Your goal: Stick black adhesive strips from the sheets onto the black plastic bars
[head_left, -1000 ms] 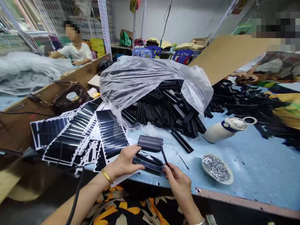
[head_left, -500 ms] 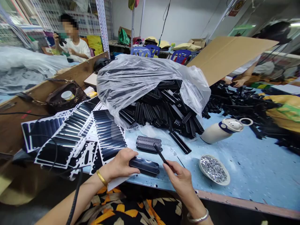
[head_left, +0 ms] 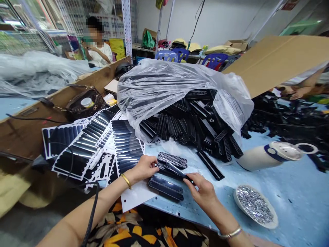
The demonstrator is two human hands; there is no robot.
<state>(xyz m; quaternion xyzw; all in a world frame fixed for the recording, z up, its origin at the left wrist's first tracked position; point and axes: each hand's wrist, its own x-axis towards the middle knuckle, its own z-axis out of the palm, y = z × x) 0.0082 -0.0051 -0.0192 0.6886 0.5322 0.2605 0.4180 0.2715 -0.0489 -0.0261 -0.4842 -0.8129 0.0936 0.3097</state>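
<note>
My right hand (head_left: 200, 187) pinches one end of a slim black strip (head_left: 177, 170), which slants up and left over the perforated black pieces (head_left: 172, 160). At the left end of those pieces is my left hand (head_left: 146, 167), thumb and fingertips together; what it grips there is too small to tell. Just below, two smooth glossy black pieces (head_left: 166, 188) lie side by side near the table edge. Partly under my left wrist rests a white sheet (head_left: 136, 197). Sheets of glossy black stickers (head_left: 125, 145) are spread to the left.
A plastic bag (head_left: 164, 79) spills black parts (head_left: 177, 127) at the centre. On the right are a bottle (head_left: 257, 157), a bowl of small shiny pieces (head_left: 257, 206) and cardboard (head_left: 280, 61). A handbag (head_left: 87, 103) stands left; a person (head_left: 99, 48) sits behind.
My left hand has let go of the glossy black pieces and moved up to the perforated ones. The strip in my right hand now lies flatter. The view has shifted, moving the scene rightward.
</note>
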